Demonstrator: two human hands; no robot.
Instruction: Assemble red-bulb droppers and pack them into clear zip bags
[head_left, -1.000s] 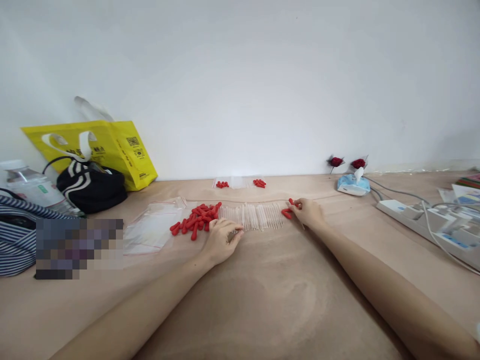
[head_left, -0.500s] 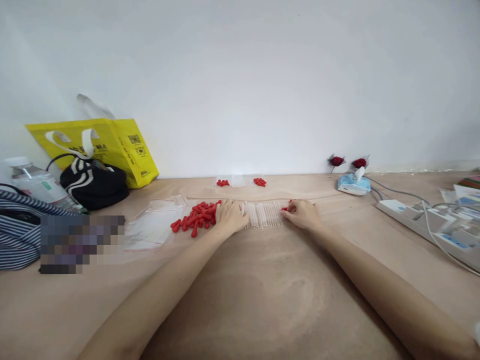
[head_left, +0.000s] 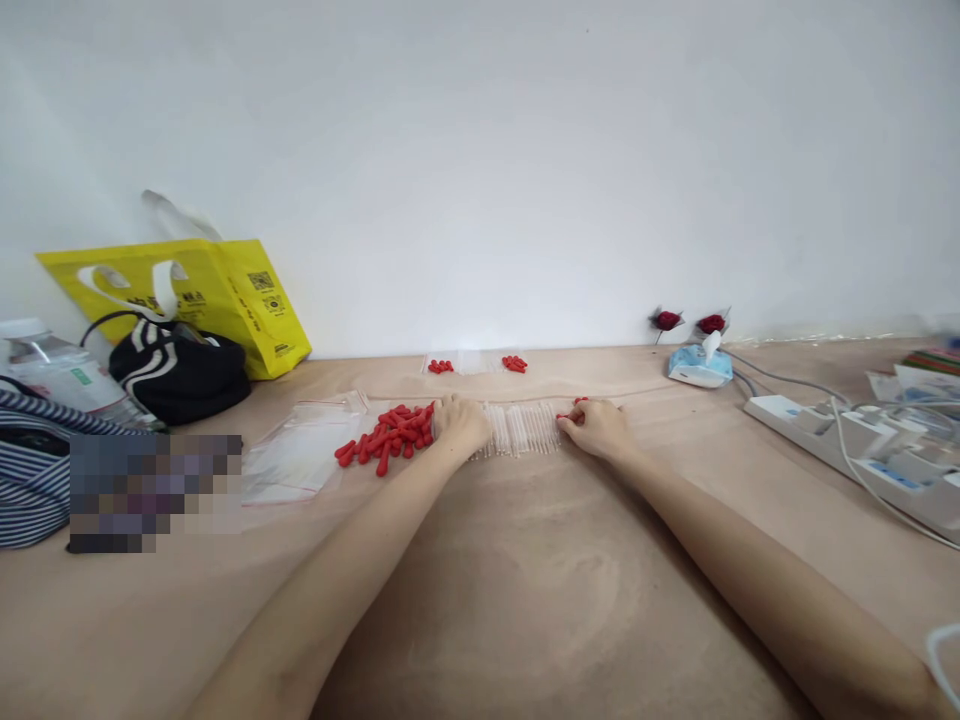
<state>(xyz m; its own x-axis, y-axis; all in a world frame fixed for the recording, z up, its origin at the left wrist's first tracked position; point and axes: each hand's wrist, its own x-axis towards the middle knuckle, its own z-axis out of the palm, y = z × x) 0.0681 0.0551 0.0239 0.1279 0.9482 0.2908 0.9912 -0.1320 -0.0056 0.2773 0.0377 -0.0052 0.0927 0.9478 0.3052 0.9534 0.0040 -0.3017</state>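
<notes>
Beside the red pieces (head_left: 390, 433); left hand (head_left: 463, 427)

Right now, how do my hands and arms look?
Your left hand and right hand are ungloved, with no ring or watch that I can make out. No sleeve shows on the left forearm or right forearm. A whitish curved strip sits by the right forearm at the picture's edge; I can't tell what it is.

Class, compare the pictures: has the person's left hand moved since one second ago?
Yes. Judged against the yellow tote bag, the left hand has moved forward, towards the wall, and slightly right.
</notes>
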